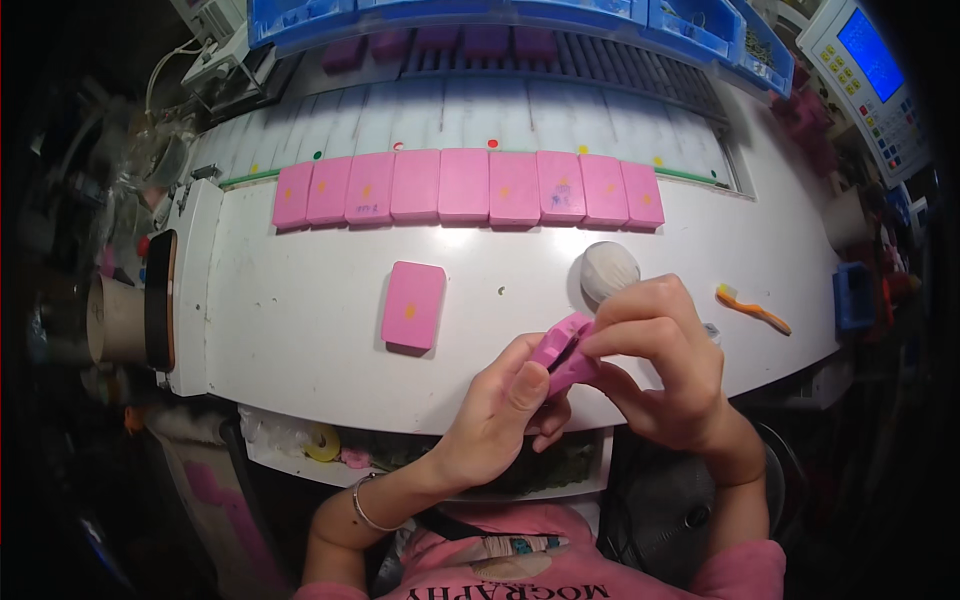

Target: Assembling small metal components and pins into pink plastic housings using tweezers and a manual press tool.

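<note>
A pink rubber mould [563, 362] is held between my two hands above the front of the white table, with a dark slit between its parted halves. My left hand [497, 410] grips its lower left side, the thumb lying along the edge. The fingers of my right hand [665, 365] are closed on its upper right side; the fingertips are partly hidden. Flat on the table to the left lies a single block-shaped pink mould [412, 305] with a yellow mark. An off-white round pouch [609, 271] sits just beyond my right hand.
Behind stands a row of several pink moulds [466, 187] along a green strip [690, 174]. An orange brush [754, 309] lies to the right. Blue bins [690, 25] and a control panel [866, 75] border the back. A phone [160, 300] stands at the left edge; an open drawer [570, 470] sits below.
</note>
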Action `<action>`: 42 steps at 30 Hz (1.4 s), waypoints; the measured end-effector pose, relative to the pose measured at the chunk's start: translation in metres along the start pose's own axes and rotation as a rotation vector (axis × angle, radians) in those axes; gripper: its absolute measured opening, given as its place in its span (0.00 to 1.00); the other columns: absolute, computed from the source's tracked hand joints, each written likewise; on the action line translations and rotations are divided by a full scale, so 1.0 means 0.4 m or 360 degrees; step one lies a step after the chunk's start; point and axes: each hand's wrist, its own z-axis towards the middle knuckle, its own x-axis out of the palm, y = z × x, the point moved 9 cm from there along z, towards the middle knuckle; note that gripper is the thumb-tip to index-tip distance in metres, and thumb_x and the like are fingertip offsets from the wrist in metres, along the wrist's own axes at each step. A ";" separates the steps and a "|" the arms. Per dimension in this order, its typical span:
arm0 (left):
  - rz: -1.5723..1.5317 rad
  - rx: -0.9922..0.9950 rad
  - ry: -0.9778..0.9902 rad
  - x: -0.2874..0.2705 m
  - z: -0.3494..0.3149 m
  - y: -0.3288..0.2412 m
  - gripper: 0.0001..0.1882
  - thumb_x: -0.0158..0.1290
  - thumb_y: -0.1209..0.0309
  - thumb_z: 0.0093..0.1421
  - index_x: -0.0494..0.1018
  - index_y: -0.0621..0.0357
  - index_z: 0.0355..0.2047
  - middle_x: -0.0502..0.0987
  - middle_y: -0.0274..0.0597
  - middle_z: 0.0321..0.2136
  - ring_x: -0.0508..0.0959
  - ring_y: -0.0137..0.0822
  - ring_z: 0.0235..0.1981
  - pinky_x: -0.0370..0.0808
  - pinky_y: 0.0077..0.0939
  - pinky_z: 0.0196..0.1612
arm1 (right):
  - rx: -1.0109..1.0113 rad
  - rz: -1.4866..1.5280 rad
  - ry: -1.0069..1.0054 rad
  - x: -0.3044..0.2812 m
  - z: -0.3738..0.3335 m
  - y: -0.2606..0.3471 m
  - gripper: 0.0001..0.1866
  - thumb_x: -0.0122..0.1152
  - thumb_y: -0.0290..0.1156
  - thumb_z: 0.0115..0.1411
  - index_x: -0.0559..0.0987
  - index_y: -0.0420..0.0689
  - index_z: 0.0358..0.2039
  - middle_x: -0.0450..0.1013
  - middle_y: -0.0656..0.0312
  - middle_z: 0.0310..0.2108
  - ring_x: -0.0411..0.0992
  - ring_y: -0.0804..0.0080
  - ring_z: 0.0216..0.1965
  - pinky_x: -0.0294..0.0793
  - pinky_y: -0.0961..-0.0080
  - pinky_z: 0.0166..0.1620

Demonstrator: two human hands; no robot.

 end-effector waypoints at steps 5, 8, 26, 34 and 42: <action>-0.0414 0.0057 0.0116 -0.016 -0.013 -0.004 0.29 0.31 0.51 0.66 0.56 0.65 0.55 0.69 0.41 0.32 0.69 0.26 0.26 0.69 0.17 0.29 | -0.0046 0.0220 0.0004 0.003 0.000 0.014 0.22 0.65 0.13 0.33 0.71 0.39 0.31 0.68 0.57 0.29 0.66 0.62 0.28 0.67 0.71 0.31; -0.0289 0.0065 -0.0219 -0.049 -0.019 0.016 0.31 0.28 0.49 0.66 0.58 0.67 0.53 0.71 0.46 0.37 0.74 0.31 0.32 0.73 0.20 0.36 | -0.0075 0.0189 0.0033 0.017 0.004 0.034 0.19 0.64 0.16 0.34 0.72 0.39 0.31 0.68 0.57 0.28 0.68 0.63 0.28 0.67 0.73 0.30; -0.0081 -0.0064 -0.0282 -0.079 -0.060 -0.022 0.37 0.15 0.47 0.65 0.67 0.66 0.38 0.71 0.43 0.18 0.71 0.31 0.16 0.70 0.21 0.21 | 0.0976 0.0534 -0.0081 0.130 0.006 -0.055 0.04 0.50 0.17 0.57 0.72 0.37 0.33 0.69 0.59 0.18 0.71 0.77 0.17 0.69 0.80 0.20; -0.0101 -0.0048 -0.0162 -0.091 -0.070 -0.012 0.33 0.20 0.51 0.67 0.69 0.67 0.37 0.73 0.41 0.23 0.69 0.24 0.19 0.68 0.18 0.24 | 0.1374 0.1062 0.0097 0.160 -0.008 -0.087 0.03 0.51 0.22 0.59 0.70 0.36 0.32 0.68 0.66 0.17 0.69 0.85 0.18 0.65 0.88 0.19; -0.0078 -0.0040 -0.0139 -0.095 -0.068 -0.017 0.33 0.20 0.51 0.67 0.69 0.66 0.37 0.72 0.38 0.21 0.68 0.23 0.18 0.67 0.16 0.23 | 0.1461 0.0981 0.0493 0.173 0.008 -0.092 0.06 0.59 0.24 0.54 0.72 0.36 0.29 0.71 0.66 0.20 0.68 0.87 0.20 0.64 0.89 0.22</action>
